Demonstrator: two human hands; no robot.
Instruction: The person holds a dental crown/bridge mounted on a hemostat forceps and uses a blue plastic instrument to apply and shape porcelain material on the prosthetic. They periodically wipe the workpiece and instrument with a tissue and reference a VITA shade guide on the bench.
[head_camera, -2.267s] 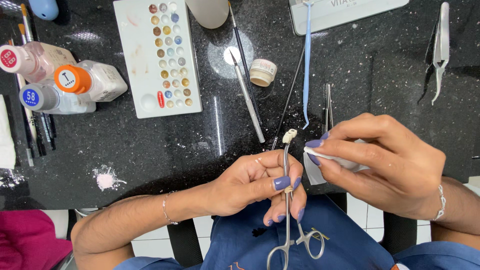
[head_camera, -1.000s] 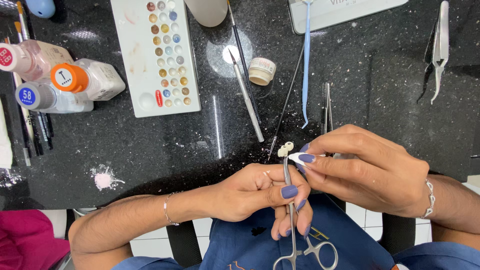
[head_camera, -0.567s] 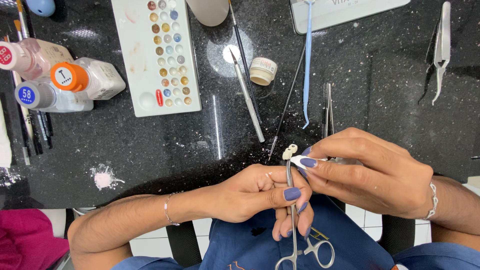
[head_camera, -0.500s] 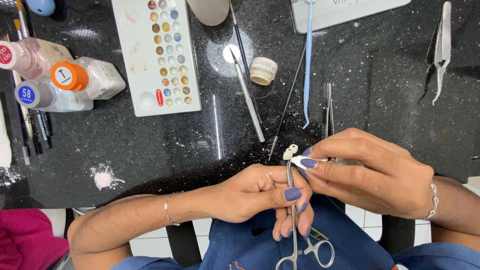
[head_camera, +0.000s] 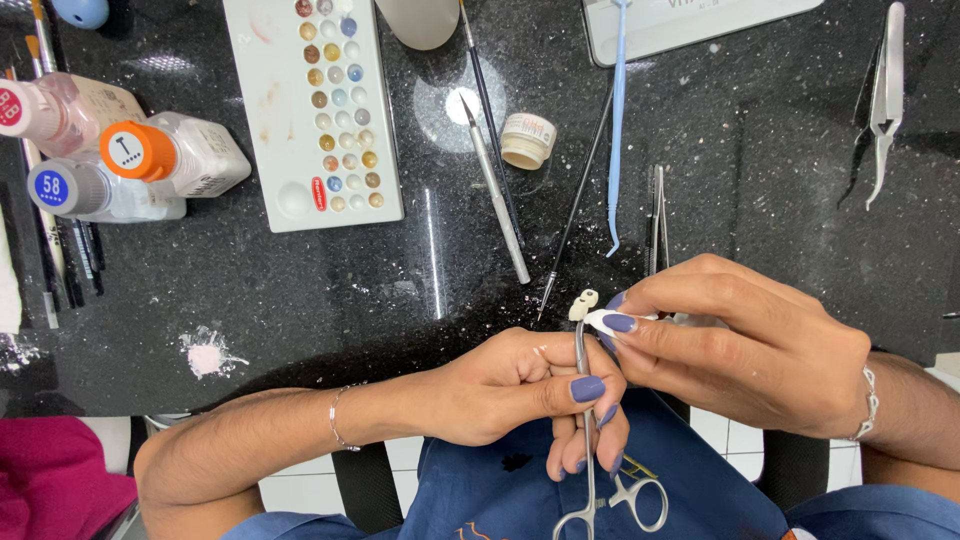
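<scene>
A black speckled table (head_camera: 300, 300) is holding many things. A white paint tray (head_camera: 312, 110) is lying on it, with three small bottles (head_camera: 120, 150) sitting beside it. Brushes (head_camera: 495, 200), a little jar (head_camera: 527, 140), tweezers (head_camera: 882, 100) and a pink powder spot (head_camera: 207, 357) are resting there too.

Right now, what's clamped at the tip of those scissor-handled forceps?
The forceps in the left hand grip a small cream tooth-shaped piece. The right hand touches it with a white item, whose far end the fingers cover.
</scene>
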